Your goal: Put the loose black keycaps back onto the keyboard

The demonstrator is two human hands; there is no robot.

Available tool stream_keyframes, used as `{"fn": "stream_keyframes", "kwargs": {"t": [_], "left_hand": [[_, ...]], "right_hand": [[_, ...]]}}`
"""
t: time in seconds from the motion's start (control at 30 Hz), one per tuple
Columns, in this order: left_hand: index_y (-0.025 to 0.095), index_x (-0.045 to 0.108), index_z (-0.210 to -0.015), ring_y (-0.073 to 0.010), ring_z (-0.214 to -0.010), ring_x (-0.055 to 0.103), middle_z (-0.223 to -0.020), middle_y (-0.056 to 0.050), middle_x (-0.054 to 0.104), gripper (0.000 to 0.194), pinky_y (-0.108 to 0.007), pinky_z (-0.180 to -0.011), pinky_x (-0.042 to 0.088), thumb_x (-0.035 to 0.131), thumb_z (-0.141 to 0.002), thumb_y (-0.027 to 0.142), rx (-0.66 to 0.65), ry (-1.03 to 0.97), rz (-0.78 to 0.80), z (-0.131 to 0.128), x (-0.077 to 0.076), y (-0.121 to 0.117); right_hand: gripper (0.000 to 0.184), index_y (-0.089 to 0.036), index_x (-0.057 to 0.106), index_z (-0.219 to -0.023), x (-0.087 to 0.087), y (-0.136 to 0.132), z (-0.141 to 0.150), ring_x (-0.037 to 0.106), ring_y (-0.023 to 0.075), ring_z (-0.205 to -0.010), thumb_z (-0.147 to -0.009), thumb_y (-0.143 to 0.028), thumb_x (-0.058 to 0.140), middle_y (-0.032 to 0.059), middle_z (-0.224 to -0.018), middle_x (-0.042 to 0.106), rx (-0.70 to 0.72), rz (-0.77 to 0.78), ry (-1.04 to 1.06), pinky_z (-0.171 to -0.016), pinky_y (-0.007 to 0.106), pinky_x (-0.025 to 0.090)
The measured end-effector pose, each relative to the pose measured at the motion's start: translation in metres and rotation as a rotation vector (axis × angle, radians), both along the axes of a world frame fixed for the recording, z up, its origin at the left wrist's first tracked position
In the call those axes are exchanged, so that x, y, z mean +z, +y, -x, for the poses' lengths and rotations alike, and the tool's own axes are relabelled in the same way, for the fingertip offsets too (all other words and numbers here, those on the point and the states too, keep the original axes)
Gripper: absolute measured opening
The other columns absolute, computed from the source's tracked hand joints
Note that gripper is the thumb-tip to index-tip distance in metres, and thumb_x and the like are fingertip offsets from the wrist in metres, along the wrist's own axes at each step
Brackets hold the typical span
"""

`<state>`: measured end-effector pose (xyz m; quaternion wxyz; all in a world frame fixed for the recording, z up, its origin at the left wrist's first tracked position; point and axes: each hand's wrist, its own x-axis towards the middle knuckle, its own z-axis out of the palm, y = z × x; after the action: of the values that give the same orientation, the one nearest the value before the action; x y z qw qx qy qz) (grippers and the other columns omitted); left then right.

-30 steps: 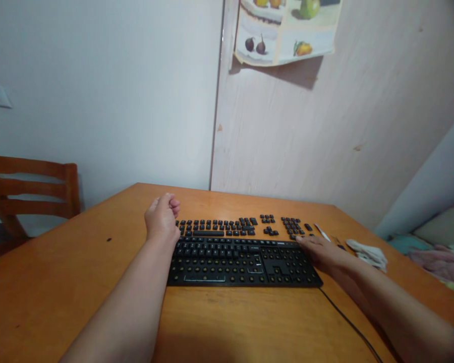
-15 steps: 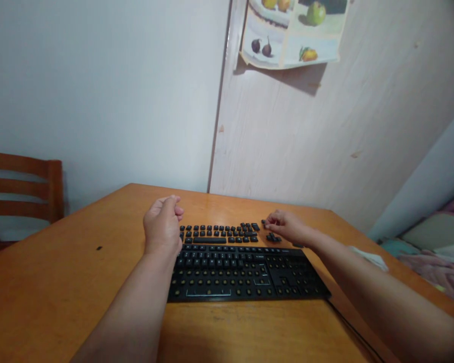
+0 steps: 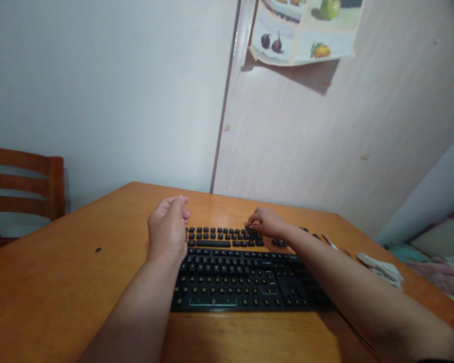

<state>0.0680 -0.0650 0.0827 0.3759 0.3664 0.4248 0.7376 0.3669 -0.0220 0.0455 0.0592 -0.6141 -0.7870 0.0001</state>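
Note:
A black keyboard (image 3: 219, 305) lies on the table, its lower rows and right side bare of keycaps, with caps on the upper rows. Behind it, loose black keycaps (image 3: 215, 236) are laid out in rows, the long space bar cap (image 3: 213, 244) among them. My left hand (image 3: 168, 224) is closed above the left end of the keyboard, fingers curled; whatever it holds is hidden. Over the right part of the loose rows, my right hand (image 3: 267, 222) has its fingertips pinched together at the keycaps. I cannot make out whether a cap is between them.
A single small black piece (image 3: 98, 250) lies on the wooden table (image 3: 53, 282) to the left. At the right are a whitish cloth (image 3: 380, 267) and a thin pen-like object (image 3: 330, 241). A wooden chair (image 3: 55, 186) stands at the far left, and the wall is behind the table.
My right hand has moved left, from the small group of keycaps at the right to the right part of the rows. My left hand stays closed in place. The view has shifted slightly.

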Motion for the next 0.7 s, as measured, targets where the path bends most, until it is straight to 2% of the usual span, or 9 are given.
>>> {"fn": "stream_keyframes", "kwargs": {"t": [0.7], "left_hand": [[0.016,0.067,-0.077,-0.0098,-0.054,0.046,-0.056,0.003,0.055,0.017,-0.021,-0.052,0.036,0.065,-0.075,0.033,-0.007,0.014,0.023,-0.003,0.0,-0.001]], "right_hand": [[0.018,-0.025,0.08,-0.097,-0.006,0.022,-0.002,0.062,0.022,-0.095,-0.082,-0.029,0.071,0.008,-0.104,0.069,-0.023,0.034,0.07,-0.084,0.031,0.047]]}}
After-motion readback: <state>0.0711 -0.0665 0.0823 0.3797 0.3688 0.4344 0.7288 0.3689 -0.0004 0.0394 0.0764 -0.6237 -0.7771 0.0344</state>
